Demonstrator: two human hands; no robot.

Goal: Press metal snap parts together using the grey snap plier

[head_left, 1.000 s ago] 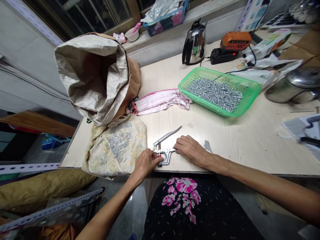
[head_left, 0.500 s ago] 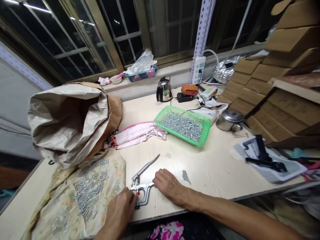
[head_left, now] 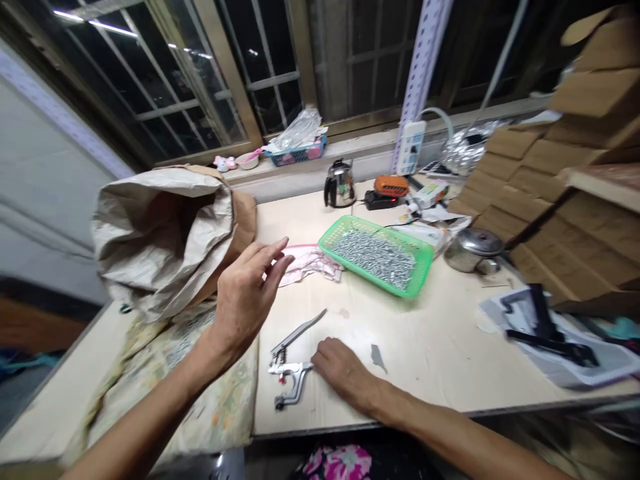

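Observation:
My left hand (head_left: 246, 292) is raised over the table, with its fingers stretched forward and the thumb apart. I see nothing in it. On the tabletop, my right hand (head_left: 341, 371) is closed around one handle of silver snap-fastener pliers (head_left: 296, 381). Their other handle stands up at an angle, so the jaws are spread, with a small red part at the jaw. Beyond both hands sits a green plastic basket (head_left: 419, 285) holding many small metal pins (head_left: 373, 257). A floral cloth (head_left: 225, 407) lies under my left forearm, which hides most of the pins on it.
A large open paper sack (head_left: 130, 247) stands at the left, beside a pink cloth (head_left: 310, 267). Toward the back are a kettle (head_left: 341, 183) and an orange battery (head_left: 391, 185). At the right are a lidded metal pot (head_left: 473, 253), a white tray (head_left: 565, 377) and stacked cardboard (head_left: 575, 220).
My left hand has left the pliers' jaws and risen forward, its fingers now stretched out. My right hand stays on the pliers' handle. The view has shifted slightly.

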